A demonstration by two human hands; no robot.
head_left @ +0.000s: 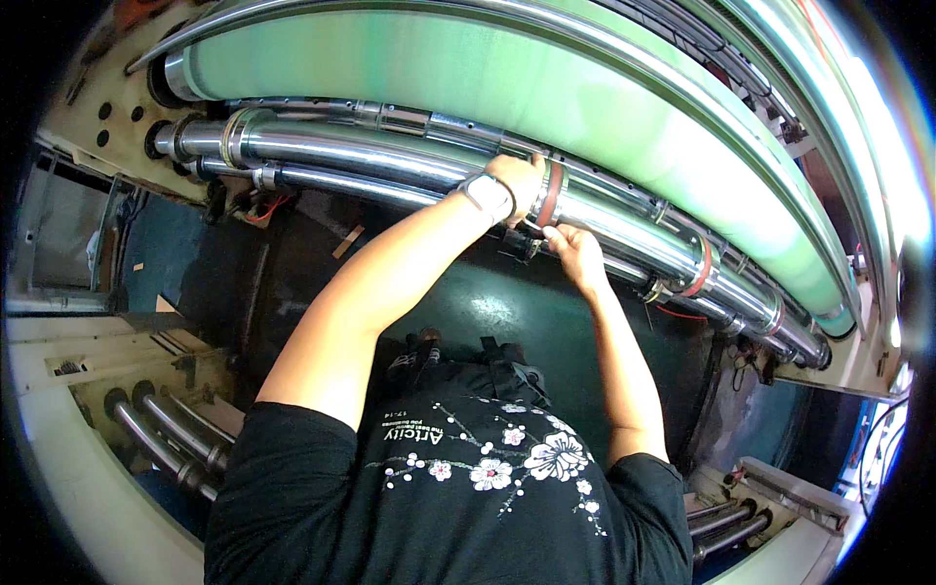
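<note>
A long polished steel shaft (361,148) runs across in front of me, carrying metal collars, some with reddish-brown bands. My left hand (517,185), with a watch (487,195) on its wrist, curls over the shaft against a collar with a reddish-brown band (551,193). Its fingertips are partly hidden on the far side. Just below that band, my right hand (577,255) is closed in a pinch at the shaft's near side. Something thin and pale shows by its fingertips, too small to name. Another banded collar (702,268) sits farther right.
Beyond the shaft lies a large pale green roller (409,63), with a steel bar (546,18) above it. A thinner steel rod (341,183) runs below the shaft. Machine side frames (117,93) stand at both ends. More rollers (161,444) are behind me at left.
</note>
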